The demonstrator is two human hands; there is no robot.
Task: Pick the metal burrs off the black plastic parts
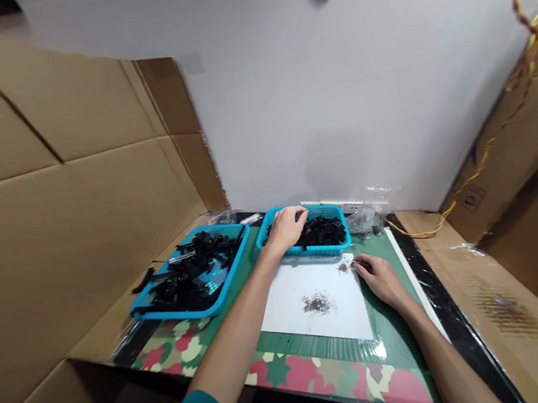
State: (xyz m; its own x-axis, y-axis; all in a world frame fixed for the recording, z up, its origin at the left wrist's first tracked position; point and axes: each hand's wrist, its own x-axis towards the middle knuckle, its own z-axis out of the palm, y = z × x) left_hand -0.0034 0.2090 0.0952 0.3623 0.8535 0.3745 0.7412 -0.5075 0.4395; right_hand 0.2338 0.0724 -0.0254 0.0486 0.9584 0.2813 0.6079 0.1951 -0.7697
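My left hand [288, 227] is over the left part of a blue plastic basket [258, 238] filled with small black pieces [325, 231]. Its fingers are bent together, and what they hold, if anything, does not show. At the right edge of a white sheet [283, 297], my right hand [380, 278] is closed around a thin, pointed tool [353, 262] that looks like tweezers, largely hidden by the fingers. Its tip is beside a small cluster of dark specks [344, 268]. A larger pile of brown-black bits [317, 303] lies mid-sheet.
Another blue basket [140, 313] with black pieces stands on the left. Clear plastic bags [363, 220] lie behind the sheet at right. Cardboard walls [98, 207] flank the green-topped table [395, 337]; a twisted yellow cord [485, 159] hangs at right.
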